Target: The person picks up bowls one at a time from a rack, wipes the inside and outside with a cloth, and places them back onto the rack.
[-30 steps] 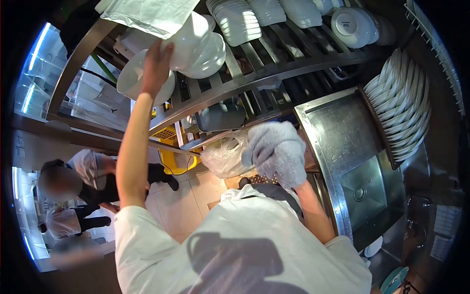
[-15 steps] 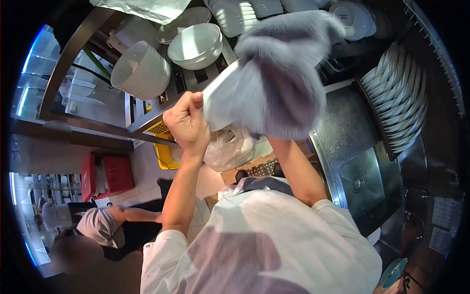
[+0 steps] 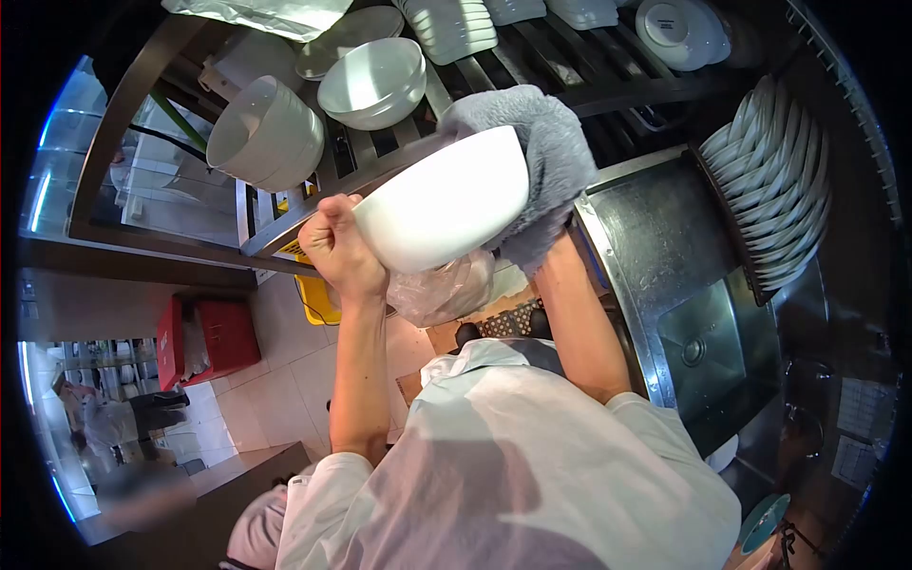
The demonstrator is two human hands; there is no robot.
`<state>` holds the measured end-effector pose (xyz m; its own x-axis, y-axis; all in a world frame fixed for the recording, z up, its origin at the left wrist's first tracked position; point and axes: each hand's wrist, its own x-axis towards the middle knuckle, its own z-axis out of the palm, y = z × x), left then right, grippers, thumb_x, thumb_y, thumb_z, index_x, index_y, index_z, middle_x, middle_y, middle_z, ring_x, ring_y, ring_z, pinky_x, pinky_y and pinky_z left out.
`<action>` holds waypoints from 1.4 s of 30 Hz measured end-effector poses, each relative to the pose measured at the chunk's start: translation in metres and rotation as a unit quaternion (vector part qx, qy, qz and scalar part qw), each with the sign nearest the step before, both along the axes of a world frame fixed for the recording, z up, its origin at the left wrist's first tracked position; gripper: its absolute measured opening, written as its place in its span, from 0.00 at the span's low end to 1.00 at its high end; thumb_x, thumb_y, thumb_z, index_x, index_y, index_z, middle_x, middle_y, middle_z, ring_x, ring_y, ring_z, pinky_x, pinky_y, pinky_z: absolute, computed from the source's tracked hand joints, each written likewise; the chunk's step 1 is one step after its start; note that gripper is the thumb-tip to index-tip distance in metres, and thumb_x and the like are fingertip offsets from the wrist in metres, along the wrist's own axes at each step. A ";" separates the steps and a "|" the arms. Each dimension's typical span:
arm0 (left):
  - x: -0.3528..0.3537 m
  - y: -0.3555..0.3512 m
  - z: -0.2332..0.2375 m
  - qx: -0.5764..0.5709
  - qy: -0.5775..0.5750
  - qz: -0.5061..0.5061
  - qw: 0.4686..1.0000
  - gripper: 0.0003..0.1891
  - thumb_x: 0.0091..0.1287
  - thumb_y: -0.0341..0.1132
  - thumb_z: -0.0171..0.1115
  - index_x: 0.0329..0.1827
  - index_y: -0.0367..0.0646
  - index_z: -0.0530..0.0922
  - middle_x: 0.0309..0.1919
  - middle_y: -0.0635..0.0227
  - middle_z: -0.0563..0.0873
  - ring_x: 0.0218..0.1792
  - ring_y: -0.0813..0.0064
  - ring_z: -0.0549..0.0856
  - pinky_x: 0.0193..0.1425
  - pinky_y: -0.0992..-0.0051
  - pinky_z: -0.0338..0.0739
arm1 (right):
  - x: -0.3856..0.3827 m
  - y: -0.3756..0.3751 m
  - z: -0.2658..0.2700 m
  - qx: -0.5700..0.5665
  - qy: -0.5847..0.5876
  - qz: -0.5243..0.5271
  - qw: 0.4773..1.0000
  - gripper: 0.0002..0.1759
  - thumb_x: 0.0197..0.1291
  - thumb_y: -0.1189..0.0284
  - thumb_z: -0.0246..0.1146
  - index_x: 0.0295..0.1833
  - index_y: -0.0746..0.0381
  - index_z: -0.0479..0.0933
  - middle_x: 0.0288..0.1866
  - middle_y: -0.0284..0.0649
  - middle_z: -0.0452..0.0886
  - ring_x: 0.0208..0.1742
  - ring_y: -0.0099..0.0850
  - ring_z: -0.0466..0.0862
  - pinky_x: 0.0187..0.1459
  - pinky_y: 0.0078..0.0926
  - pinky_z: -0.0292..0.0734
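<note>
A white bowl (image 3: pixel 451 201) is tilted in front of my chest, its smooth outer side facing me. My left hand (image 3: pixel 344 242) grips its left edge with curled fingers. A fluffy grey cloth (image 3: pixel 560 147) wraps the bowl's far and right edge. My right hand (image 3: pixel 553 249) is mostly hidden beneath this cloth and presses it to the bowl; its fingers do not show.
Ahead, a slatted metal rack carries stacked white bowls (image 3: pixel 266 138), a wide bowl (image 3: pixel 375 85) and stacked dishes (image 3: pixel 679 33). To the right are a steel sink (image 3: pixel 703 342) and a row of upright plates (image 3: pixel 769 190). A red bin (image 3: pixel 228 332) stands at left.
The bowl has turned, so its outside now shows. The cloth has come down from over it to its right edge. The co-worker at left has moved down, close beside my left side.
</note>
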<state>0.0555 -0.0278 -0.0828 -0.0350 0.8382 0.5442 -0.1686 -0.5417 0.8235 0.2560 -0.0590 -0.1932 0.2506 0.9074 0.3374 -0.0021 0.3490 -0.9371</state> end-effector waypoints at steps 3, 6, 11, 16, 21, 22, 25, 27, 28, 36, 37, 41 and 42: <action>0.005 -0.003 -0.015 -0.172 -0.116 -0.020 0.978 0.25 0.75 0.57 0.47 0.41 0.40 0.75 0.36 0.71 0.80 0.37 0.80 0.78 0.41 0.76 0.75 | -0.021 -0.018 -0.003 -0.023 -0.034 0.034 0.999 0.36 0.69 0.52 0.52 0.76 0.57 0.54 0.75 0.42 0.59 0.74 0.36 0.61 0.75 0.36 0.55; 0.037 -0.012 -0.034 -0.174 -0.149 -0.001 0.973 0.29 0.74 0.60 0.44 0.57 0.42 0.74 0.49 0.67 0.82 0.49 0.76 0.82 0.53 0.72 0.81 | -0.055 -0.040 -0.008 0.000 -0.153 0.007 0.988 0.37 0.68 0.49 0.51 0.76 0.56 0.54 0.75 0.42 0.59 0.73 0.36 0.61 0.75 0.37 0.55; 0.033 0.006 -0.090 -0.232 -0.339 -0.353 0.841 0.32 0.73 0.63 0.44 0.61 0.42 0.72 0.54 0.65 0.79 0.54 0.74 0.78 0.60 0.69 0.76 | -0.039 -0.052 0.017 -0.018 -0.395 -0.071 0.916 0.37 0.67 0.48 0.53 0.75 0.55 0.55 0.75 0.42 0.59 0.73 0.36 0.63 0.73 0.40 0.58; 0.028 -0.008 -0.044 -0.339 -0.079 -0.247 0.905 0.34 0.73 0.64 0.42 0.64 0.42 0.69 0.56 0.65 0.78 0.56 0.71 0.77 0.62 0.65 0.74 | 0.016 -0.050 -0.008 -0.082 -0.173 -0.029 0.981 0.36 0.67 0.49 0.53 0.74 0.56 0.56 0.75 0.42 0.61 0.72 0.36 0.64 0.72 0.39 0.59; -0.005 -0.015 -0.018 -0.453 -0.043 -0.408 0.791 0.46 0.68 0.73 0.34 0.72 0.39 0.63 0.68 0.56 0.71 0.68 0.62 0.72 0.71 0.61 0.68 | 0.058 -0.085 -0.005 -0.099 0.014 -0.054 0.994 0.35 0.67 0.50 0.53 0.73 0.57 0.58 0.74 0.41 0.62 0.72 0.36 0.65 0.72 0.38 0.60; -0.010 -0.010 -0.025 -0.481 -0.016 -0.404 0.778 0.47 0.68 0.73 0.35 0.73 0.38 0.62 0.69 0.53 0.70 0.68 0.60 0.72 0.70 0.61 0.69 | 0.062 -0.091 -0.003 -0.093 0.032 -0.057 0.993 0.35 0.67 0.50 0.54 0.73 0.57 0.59 0.74 0.41 0.62 0.71 0.36 0.65 0.72 0.38 0.60; -0.028 0.000 -0.072 -0.554 -0.041 -0.387 0.736 0.34 0.69 0.52 0.48 0.71 0.35 0.64 0.64 0.51 0.75 0.60 0.57 0.80 0.62 0.62 0.78 | 0.048 -0.114 0.006 -0.064 0.018 -0.054 0.996 0.34 0.67 0.51 0.54 0.72 0.57 0.60 0.74 0.41 0.63 0.71 0.36 0.66 0.71 0.38 0.61; -0.030 -0.007 -0.085 -0.552 -0.040 -0.361 0.750 0.33 0.65 0.46 0.49 0.71 0.36 0.63 0.64 0.52 0.74 0.62 0.58 0.78 0.64 0.62 0.76 | 0.039 -0.114 0.007 -0.050 -0.063 -0.050 0.995 0.34 0.67 0.51 0.54 0.72 0.58 0.61 0.74 0.41 0.63 0.71 0.36 0.66 0.71 0.37 0.62; -0.029 -0.013 -0.089 -0.551 -0.042 -0.333 0.764 0.34 0.60 0.39 0.50 0.72 0.37 0.62 0.64 0.53 0.73 0.63 0.59 0.77 0.65 0.62 0.75 | 0.039 -0.109 0.004 -0.052 -0.131 -0.051 0.989 0.33 0.68 0.51 0.54 0.72 0.58 0.61 0.73 0.41 0.63 0.71 0.36 0.66 0.71 0.37 0.62; 0.017 -0.016 -0.113 -0.239 0.120 -0.201 0.942 0.33 0.58 0.30 0.48 0.72 0.37 0.63 0.69 0.57 0.69 0.69 0.67 0.67 0.73 0.72 0.57 | -0.042 -0.053 -0.028 -0.219 -0.453 0.166 0.848 0.34 0.67 0.50 0.49 0.72 0.59 0.64 0.74 0.44 0.65 0.74 0.40 0.63 0.75 0.35 0.55; 0.008 -0.012 -0.120 -0.259 0.094 -0.202 0.940 0.32 0.59 0.30 0.47 0.72 0.37 0.64 0.68 0.57 0.70 0.69 0.67 0.68 0.73 0.72 0.57 | -0.042 -0.056 -0.014 -0.240 -0.377 0.259 0.856 0.30 0.66 0.56 0.55 0.69 0.60 0.68 0.72 0.46 0.68 0.72 0.41 0.67 0.74 0.34 0.56; -0.017 -0.020 -0.118 -0.283 0.159 -0.175 0.930 0.32 0.60 0.30 0.45 0.72 0.37 0.64 0.69 0.58 0.70 0.70 0.65 0.67 0.73 0.72 0.58 | -0.014 -0.060 -0.024 -0.094 -0.368 0.334 0.863 0.28 0.66 0.61 0.58 0.69 0.59 0.68 0.72 0.45 0.68 0.71 0.41 0.68 0.74 0.34 0.57; -0.017 -0.022 -0.118 -0.290 0.160 -0.183 0.926 0.33 0.59 0.29 0.45 0.73 0.39 0.64 0.69 0.58 0.69 0.71 0.64 0.66 0.74 0.71 0.57 | -0.007 -0.058 -0.018 -0.149 -0.411 0.297 0.849 0.29 0.64 0.61 0.58 0.69 0.57 0.69 0.71 0.46 0.69 0.71 0.41 0.69 0.73 0.31 0.58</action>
<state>0.0388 -0.0501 -0.2010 0.3941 0.9166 -0.0673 0.0489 0.0522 0.9974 0.2486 -0.1171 -0.2114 -0.4890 0.8676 -0.0905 0.6035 0.2615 -0.7533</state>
